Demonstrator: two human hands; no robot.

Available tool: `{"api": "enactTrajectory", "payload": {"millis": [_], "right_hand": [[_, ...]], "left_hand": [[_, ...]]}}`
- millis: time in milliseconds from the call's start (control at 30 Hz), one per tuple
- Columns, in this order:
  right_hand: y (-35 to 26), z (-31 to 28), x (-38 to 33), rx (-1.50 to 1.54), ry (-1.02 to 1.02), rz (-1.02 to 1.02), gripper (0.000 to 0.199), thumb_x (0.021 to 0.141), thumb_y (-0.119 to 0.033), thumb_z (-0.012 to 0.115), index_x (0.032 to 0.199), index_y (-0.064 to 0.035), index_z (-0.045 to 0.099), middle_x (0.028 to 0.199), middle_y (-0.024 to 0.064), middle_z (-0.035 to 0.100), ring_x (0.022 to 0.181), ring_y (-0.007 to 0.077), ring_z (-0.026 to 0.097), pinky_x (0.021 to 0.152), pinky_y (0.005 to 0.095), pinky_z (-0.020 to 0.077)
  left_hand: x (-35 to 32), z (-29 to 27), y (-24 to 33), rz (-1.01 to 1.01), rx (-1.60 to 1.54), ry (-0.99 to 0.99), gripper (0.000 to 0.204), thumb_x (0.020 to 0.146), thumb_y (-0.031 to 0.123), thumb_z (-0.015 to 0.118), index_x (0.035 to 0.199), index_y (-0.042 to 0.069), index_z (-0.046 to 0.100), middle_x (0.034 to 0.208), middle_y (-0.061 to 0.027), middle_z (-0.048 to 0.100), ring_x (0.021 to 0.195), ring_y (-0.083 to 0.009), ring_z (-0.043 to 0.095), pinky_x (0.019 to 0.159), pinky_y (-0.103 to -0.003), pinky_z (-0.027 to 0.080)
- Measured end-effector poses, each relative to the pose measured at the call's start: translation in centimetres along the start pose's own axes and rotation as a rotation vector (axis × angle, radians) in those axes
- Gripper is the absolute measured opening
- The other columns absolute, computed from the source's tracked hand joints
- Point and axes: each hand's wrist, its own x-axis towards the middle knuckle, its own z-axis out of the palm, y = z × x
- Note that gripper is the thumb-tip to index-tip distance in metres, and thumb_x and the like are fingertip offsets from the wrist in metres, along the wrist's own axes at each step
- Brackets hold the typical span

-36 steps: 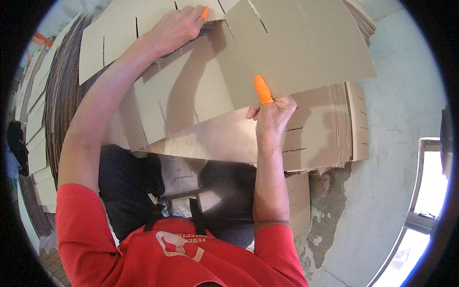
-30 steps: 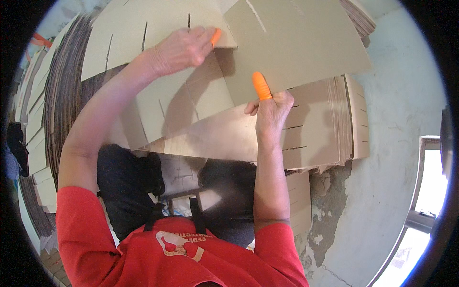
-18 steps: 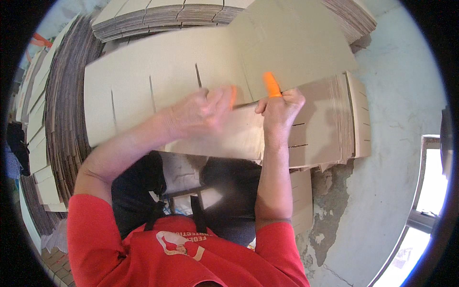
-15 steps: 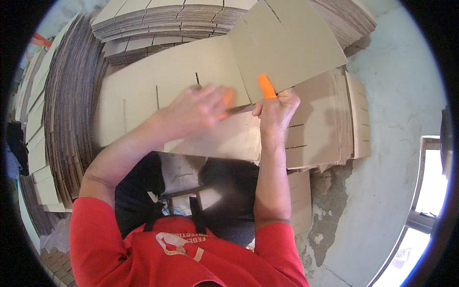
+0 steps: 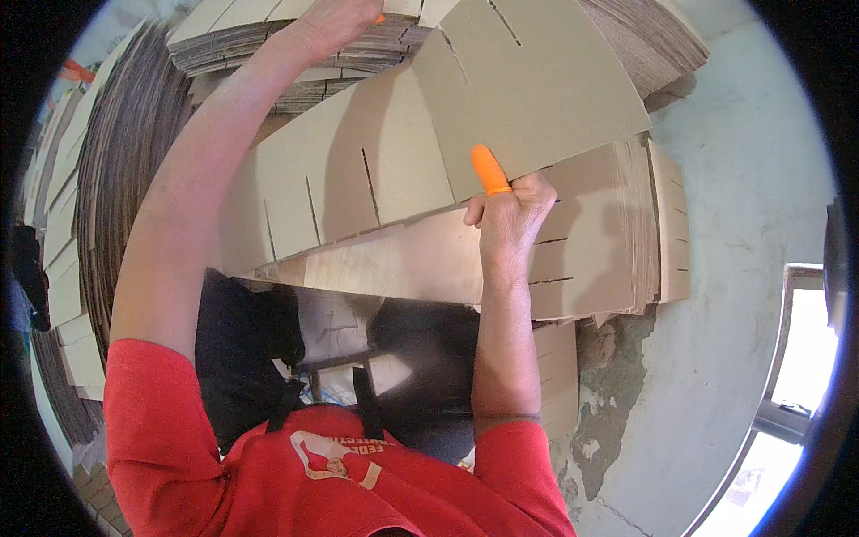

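My right hand (image 5: 516, 210) is closed on the near edge of a slotted cardboard sheet (image 5: 537, 85). An orange finger cover (image 5: 489, 170) lies along the sheet's face, while the other fingers curl at its edge. Left of a crease, a slotted cardboard panel (image 5: 349, 170) slants down toward my left arm. My left hand (image 5: 342, 24) is stretched out over the far stack of cardboard (image 5: 295, 54), partly cut off by the upper picture edge. A bit of orange shows at its fingertips; whether it grips anything is hidden.
A tall bowed stack of cardboard (image 5: 125, 197) stands at the left. More slotted sheets (image 5: 595, 242) are piled to the right, beside a stained wall (image 5: 716, 179). Beneath the panel lies a pale wooden board (image 5: 394, 259). A bright window (image 5: 796, 358) is at far right.
My left hand has swung from beside the right hand, up and away to the far stack. The right hand has kept its hold with only a slight shift; the left panel's near edge now stands exposed.
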Motion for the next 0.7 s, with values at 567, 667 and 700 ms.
{"api": "enactTrajectory", "payload": {"millis": [567, 667, 700], "right_hand": [[0.2, 0.1, -0.2, 0.039, 0.020, -0.012, 0.023, 0.046, 0.020, 0.058, 0.048, 0.0011, 0.045, 0.055, 0.0087, 0.050, 0.050, 0.0171, 0.049, 0.039, 0.0342, 0.0374], [0.3, 0.1, -0.1, 0.025, 0.028, -0.010, 0.023, 0.047, 0.019, 0.056, 0.045, 0.0002, 0.043, 0.052, 0.0088, 0.049, 0.046, 0.0175, 0.048, 0.037, 0.0344, 0.0349], [0.5, -0.1, -0.1, 0.025, 0.028, -0.011, 0.023, 0.048, 0.018, 0.056, 0.044, 0.0000, 0.043, 0.051, 0.0087, 0.048, 0.044, 0.0175, 0.047, 0.036, 0.0343, 0.0342]], "left_hand": [[1.3, -5.1, 2.3, -0.137, -0.059, -0.155, 0.034, 0.086, 0.012, 0.057, 0.117, -0.003, 0.053, 0.114, -0.0177, 0.058, 0.105, -0.0348, 0.058, 0.085, -0.044, 0.051], [0.3, -4.4, 3.5, -0.137, 0.056, -0.128, 0.040, 0.080, 0.004, 0.059, 0.118, -0.004, 0.052, 0.119, -0.0155, 0.055, 0.106, -0.0298, 0.060, 0.081, -0.039, 0.057], [0.0, -4.5, 3.7, -0.137, 0.048, -0.058, 0.039, 0.080, 0.003, 0.058, 0.118, -0.004, 0.052, 0.119, -0.0154, 0.055, 0.105, -0.0287, 0.060, 0.079, -0.037, 0.058]]}}
